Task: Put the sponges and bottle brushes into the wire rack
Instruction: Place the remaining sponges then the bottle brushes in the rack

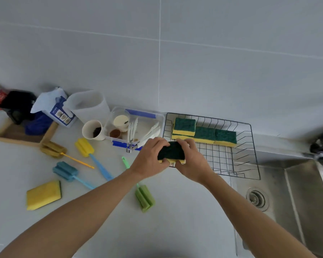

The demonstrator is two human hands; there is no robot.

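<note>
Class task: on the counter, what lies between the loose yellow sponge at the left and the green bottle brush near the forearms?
In the head view, between the yellow sponge and the green bottle brush, only the person's left forearm crosses above the bare counter; nothing else lies there.

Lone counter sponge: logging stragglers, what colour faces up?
Yellow faces up, dark green edge; sponge, head view.
</note>
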